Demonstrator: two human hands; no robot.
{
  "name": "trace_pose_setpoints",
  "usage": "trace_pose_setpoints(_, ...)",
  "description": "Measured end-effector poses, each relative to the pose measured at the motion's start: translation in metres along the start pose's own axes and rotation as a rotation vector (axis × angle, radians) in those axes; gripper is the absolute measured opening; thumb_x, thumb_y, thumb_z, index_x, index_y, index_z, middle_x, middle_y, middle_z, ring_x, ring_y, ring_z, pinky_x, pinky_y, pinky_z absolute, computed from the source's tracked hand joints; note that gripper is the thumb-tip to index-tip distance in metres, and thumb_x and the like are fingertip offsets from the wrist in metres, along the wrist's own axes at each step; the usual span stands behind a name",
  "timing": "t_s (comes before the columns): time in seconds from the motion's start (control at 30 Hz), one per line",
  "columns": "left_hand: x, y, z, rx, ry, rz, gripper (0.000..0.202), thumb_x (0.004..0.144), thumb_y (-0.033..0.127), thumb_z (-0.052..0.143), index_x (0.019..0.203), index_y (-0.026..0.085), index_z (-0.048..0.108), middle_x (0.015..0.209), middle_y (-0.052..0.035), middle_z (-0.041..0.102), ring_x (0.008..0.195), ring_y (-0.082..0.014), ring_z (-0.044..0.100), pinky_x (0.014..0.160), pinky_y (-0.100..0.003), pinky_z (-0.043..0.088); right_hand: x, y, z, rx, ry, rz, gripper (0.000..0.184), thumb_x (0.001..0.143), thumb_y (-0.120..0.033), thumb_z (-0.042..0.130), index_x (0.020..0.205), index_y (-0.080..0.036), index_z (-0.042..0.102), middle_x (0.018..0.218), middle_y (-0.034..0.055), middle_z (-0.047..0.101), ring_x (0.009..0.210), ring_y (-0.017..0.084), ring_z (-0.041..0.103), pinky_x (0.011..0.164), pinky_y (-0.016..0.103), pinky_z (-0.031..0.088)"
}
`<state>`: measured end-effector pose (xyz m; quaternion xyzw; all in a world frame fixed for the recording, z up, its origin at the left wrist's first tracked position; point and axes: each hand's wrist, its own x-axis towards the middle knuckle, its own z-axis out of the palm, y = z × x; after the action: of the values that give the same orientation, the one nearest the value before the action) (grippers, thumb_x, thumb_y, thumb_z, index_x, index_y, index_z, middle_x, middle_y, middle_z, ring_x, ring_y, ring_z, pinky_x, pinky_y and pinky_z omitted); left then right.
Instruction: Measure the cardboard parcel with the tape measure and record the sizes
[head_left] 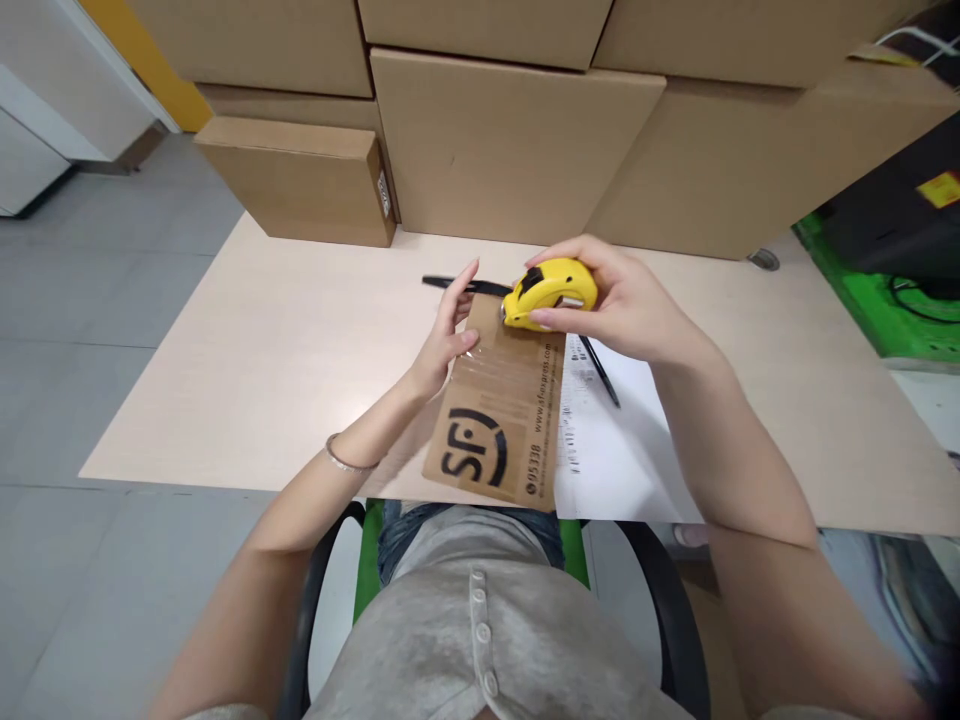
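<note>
A flat brown cardboard envelope (pixel 504 410) printed with a black logo lies on the light wooden table (pixel 285 360) in front of me. My left hand (pixel 444 335) rests on its upper left edge, thumb on the cardboard and fingers raised and apart. My right hand (pixel 611 298) grips a yellow tape measure (pixel 550 292) just over the envelope's top edge. A black strip (pixel 465 286) runs left from the tape measure behind my left fingers.
A white printed sheet (pixel 615 450) lies under the envelope's right side, with a black pen (pixel 600 372) on it. Large cardboard boxes (pixel 517 140) are stacked along the table's far edge, a smaller box (pixel 300 180) at the left. Green equipment (pixel 885 290) stands at the right.
</note>
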<state>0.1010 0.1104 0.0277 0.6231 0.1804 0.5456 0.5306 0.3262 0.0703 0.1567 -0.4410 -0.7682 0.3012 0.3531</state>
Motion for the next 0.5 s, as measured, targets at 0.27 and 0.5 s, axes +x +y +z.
trace_pose_setpoints(0.27,-0.024,0.013,0.003,0.043,-0.001,0.016,0.086,0.081,0.069,0.075,0.155,0.038,0.044,0.152,-0.0087,0.053,0.138,-0.0370,0.055,0.113,-0.057,0.048,-0.013,-0.041,-0.013,-0.363,0.216,-0.049,0.039,0.096,-0.045,0.070,0.133,-0.032,0.063,0.136,0.0086,0.069,0.124,0.034,0.065,0.110,0.055,0.052)
trace_pose_setpoints(0.5,-0.030,0.019,0.013,-0.186,-0.053,-0.131,0.076,0.083,0.060,0.076,0.149,0.039,0.046,0.149,-0.0063,0.056,0.134,-0.0364,0.059,0.103,-0.053,0.058,0.008,-0.034,0.016,-0.269,-0.097,-0.154,0.045,0.093,-0.043,0.073,0.134,-0.028,0.063,0.136,0.0089,0.069,0.124,0.034,0.066,0.108,0.054,0.053)
